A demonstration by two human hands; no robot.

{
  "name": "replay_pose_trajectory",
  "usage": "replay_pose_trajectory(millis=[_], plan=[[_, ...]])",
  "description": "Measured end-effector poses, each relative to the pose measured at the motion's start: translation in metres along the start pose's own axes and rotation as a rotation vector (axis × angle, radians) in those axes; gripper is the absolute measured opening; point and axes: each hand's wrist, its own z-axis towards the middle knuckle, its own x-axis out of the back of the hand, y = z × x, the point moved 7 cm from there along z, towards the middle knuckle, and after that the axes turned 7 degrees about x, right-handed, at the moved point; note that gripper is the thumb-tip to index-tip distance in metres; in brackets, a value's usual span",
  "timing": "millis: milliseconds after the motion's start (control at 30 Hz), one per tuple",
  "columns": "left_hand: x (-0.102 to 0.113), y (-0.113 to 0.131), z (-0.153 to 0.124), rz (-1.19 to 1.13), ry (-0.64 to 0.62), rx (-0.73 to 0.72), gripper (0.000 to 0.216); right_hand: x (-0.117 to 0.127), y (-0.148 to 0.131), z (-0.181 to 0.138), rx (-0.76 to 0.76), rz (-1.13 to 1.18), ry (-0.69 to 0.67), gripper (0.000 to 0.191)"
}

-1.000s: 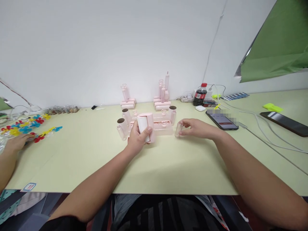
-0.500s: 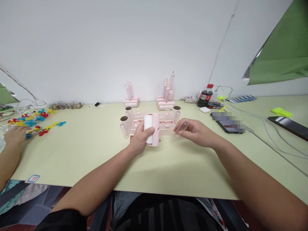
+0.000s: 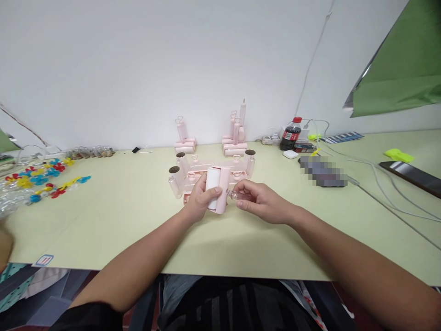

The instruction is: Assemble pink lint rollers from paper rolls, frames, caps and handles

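My left hand (image 3: 199,198) is wrapped round a lint roller (image 3: 223,189), a white roll in a pink half-round cover, held upright just above the table. From the right, my right hand (image 3: 263,201) pinches a clear pink handle (image 3: 234,195). The handle's tip is at the side of the pink cover; whether it has entered the hole there I cannot tell. Behind my hands lie pink lint roller parts with heart-shaped ends (image 3: 237,175), partly hidden. Rolls with brown cardboard cores stand at the left (image 3: 174,171) and right (image 3: 250,154).
Pink lint rollers (image 3: 235,149) with upright handles stand by the wall. A cola bottle (image 3: 291,134), a white case (image 3: 290,154), a phone (image 3: 322,172), cables and a dark device (image 3: 413,177) are on the right. Colourful plastic pieces (image 3: 41,179) and part of another person's arm (image 3: 5,246) are at left.
My right hand has moved left, bringing the clear handle to the side of the pink cover. At far left, the other person's hand has drawn back off the colourful pieces.
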Motion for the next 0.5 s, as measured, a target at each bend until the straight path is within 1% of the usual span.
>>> replay_pose_trajectory(millis=[100,233,333,500], plan=[[0.001,0.000,0.000,0.031,-0.007,-0.001,0.046,0.007,0.000,0.001,-0.020,-0.076,0.062,0.022],[0.001,0.001,0.000,0.082,0.006,-0.005,0.050,0.015,-0.005,0.001,0.009,-0.172,0.109,0.024],[0.001,0.004,0.000,0.144,0.023,-0.014,0.052,0.016,-0.008,0.001,0.026,-0.228,0.115,0.026],[0.001,0.012,-0.003,0.368,0.068,-0.093,0.048,0.014,-0.012,0.002,0.066,-0.340,0.088,0.023]])
